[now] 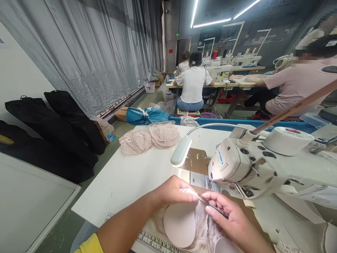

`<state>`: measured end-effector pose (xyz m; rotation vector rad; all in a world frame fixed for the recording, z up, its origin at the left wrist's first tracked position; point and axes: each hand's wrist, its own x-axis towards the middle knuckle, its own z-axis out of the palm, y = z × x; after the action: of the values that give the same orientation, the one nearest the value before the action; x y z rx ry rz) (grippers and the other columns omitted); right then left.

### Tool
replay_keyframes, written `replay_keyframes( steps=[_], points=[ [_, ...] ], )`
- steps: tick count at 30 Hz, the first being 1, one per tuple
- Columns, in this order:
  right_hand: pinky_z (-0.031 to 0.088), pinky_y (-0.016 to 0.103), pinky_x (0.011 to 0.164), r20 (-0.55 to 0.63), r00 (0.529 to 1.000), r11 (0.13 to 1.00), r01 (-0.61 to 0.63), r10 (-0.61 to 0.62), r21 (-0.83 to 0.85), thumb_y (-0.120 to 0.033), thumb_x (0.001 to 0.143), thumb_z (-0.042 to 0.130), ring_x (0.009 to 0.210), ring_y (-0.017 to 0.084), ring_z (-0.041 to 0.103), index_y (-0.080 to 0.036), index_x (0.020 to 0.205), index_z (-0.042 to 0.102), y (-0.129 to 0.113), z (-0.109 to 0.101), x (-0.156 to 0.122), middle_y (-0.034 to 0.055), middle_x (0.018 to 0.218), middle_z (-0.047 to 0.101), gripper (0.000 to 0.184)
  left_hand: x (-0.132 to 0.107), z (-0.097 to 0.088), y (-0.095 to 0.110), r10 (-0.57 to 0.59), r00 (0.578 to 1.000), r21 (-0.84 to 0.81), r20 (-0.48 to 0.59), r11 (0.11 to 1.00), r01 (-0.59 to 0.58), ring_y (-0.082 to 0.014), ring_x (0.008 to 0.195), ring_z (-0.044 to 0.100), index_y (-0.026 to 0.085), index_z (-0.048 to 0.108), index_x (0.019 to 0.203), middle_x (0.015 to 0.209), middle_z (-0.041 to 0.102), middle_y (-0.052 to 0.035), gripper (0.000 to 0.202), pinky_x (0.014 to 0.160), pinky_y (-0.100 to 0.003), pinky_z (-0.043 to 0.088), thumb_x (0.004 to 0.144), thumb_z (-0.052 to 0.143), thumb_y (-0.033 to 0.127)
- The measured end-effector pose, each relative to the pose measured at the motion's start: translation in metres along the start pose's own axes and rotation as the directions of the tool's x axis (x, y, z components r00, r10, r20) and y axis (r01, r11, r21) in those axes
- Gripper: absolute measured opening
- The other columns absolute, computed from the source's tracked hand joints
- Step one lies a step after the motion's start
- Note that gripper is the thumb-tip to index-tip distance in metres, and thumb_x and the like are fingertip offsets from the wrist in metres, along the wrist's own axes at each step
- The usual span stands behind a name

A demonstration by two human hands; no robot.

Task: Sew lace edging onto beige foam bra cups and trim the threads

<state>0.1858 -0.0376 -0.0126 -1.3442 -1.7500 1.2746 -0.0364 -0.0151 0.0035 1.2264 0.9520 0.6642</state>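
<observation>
My left hand [177,189] pinches the edge of a pale lace bra [202,218] between thumb and fingers. Below that hand lies one of the bra's smooth moulded cups [180,225]; a second cup shows partly at the bottom edge. In my right hand [226,211] are slim dark thread snips [214,207], their tip touching or very near the lace edge by my left fingertips. Whether the blades are apart is too small to tell. Just beyond both hands stands a white sewing machine [237,165], its needle plate [198,180] behind my fingers.
Two stacks of lace cups [135,141] sit at the table's far edge. A lamp [181,151] on a bent neck hangs over the white table [105,196]. Ruler markings [155,242] run along the near side. Co-workers sit at other machines ahead.
</observation>
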Motion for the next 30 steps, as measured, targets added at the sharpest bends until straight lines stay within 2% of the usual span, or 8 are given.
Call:
replay_keyframes(
  steps=[7,11,16,20,22,25,27,30],
  points=[
    [0.048,0.031,0.071,0.022,0.999,0.998,0.024,-0.025,0.065,-0.048,0.083,0.057,0.076,0.021,0.062,-0.024,0.093,0.066,-0.025,0.011,-0.003,0.0017,0.081,0.068,0.028,0.000,0.005,0.002,-0.003,0.999,0.051,0.048,0.999,0.000,-0.0086,0.057,0.034,0.011,0.070,0.066,0.056,0.043,0.0030,0.035,0.051,-0.024,0.022,0.066,0.080,0.044],
    [0.048,0.032,0.073,0.068,0.996,0.998,0.054,-0.057,0.035,-0.048,0.085,0.055,0.079,0.022,0.063,-0.023,0.090,0.067,-0.026,0.008,-0.001,0.0032,0.083,0.068,0.028,-0.003,0.005,0.006,-0.025,0.997,0.018,0.073,1.000,0.024,-0.0070,0.054,0.029,0.011,0.066,0.061,0.054,0.038,0.0049,0.035,0.050,-0.024,0.021,0.066,0.080,0.043],
    [0.049,0.032,0.071,0.042,0.999,0.997,0.005,-0.008,0.074,-0.051,0.086,0.055,0.077,0.022,0.063,-0.023,0.086,0.066,-0.019,0.007,0.001,0.0035,0.079,0.068,0.030,-0.003,0.006,0.001,-0.023,0.996,0.003,0.081,1.000,0.022,-0.0089,0.057,0.039,0.012,0.075,0.076,0.058,0.052,0.0024,0.032,0.055,-0.023,0.031,0.067,0.080,0.043],
    [0.051,0.033,0.081,0.034,0.997,0.961,-0.078,0.072,0.266,-0.049,0.077,0.065,0.090,0.023,0.065,-0.023,0.104,0.061,-0.016,0.015,0.002,0.0057,0.093,0.070,0.038,-0.002,0.006,-0.004,-0.014,0.994,-0.023,0.108,1.000,0.017,-0.0126,0.065,0.050,0.012,0.076,0.082,0.069,0.061,-0.0018,0.035,0.062,-0.024,0.038,0.069,0.079,0.044],
    [0.051,0.034,0.081,0.072,0.994,0.946,-0.100,0.082,0.308,-0.048,0.075,0.067,0.089,0.024,0.065,-0.022,0.103,0.063,-0.016,0.019,0.003,0.0055,0.092,0.070,0.039,-0.002,0.001,-0.003,-0.011,0.991,0.030,0.130,1.000,0.007,-0.0116,0.064,0.048,0.012,0.075,0.082,0.068,0.059,-0.0008,0.033,0.061,-0.023,0.037,0.071,0.076,0.043],
    [0.048,0.031,0.066,0.106,0.989,0.951,-0.128,0.102,0.282,-0.051,0.077,0.065,0.070,0.020,0.061,-0.020,0.084,0.066,-0.018,0.019,0.003,0.0022,0.074,0.066,0.032,-0.003,-0.015,0.003,-0.069,0.982,0.216,0.179,0.976,0.029,-0.0099,0.062,0.045,0.013,0.072,0.081,0.067,0.056,0.0020,0.028,0.056,-0.020,0.034,0.071,0.075,0.039],
    [0.045,0.029,0.060,0.096,0.986,0.950,-0.157,0.136,0.269,-0.052,0.076,0.065,0.064,0.017,0.056,-0.019,0.075,0.065,-0.017,0.017,0.004,0.0003,0.068,0.062,0.033,-0.004,-0.027,0.008,-0.119,0.980,0.309,0.160,0.949,0.065,-0.0095,0.061,0.045,0.013,0.070,0.077,0.066,0.055,0.0029,0.025,0.054,-0.019,0.032,0.068,0.076,0.036],
    [0.043,0.028,0.058,0.138,0.973,0.931,-0.217,0.184,0.293,-0.055,0.075,0.064,0.062,0.017,0.054,-0.019,0.073,0.062,-0.011,0.017,0.003,-0.0009,0.065,0.059,0.036,-0.006,-0.041,0.011,-0.139,0.985,0.321,0.099,0.942,0.101,-0.0086,0.058,0.043,0.012,0.068,0.075,0.063,0.052,0.0032,0.025,0.052,-0.019,0.031,0.069,0.074,0.036]
  ],
)
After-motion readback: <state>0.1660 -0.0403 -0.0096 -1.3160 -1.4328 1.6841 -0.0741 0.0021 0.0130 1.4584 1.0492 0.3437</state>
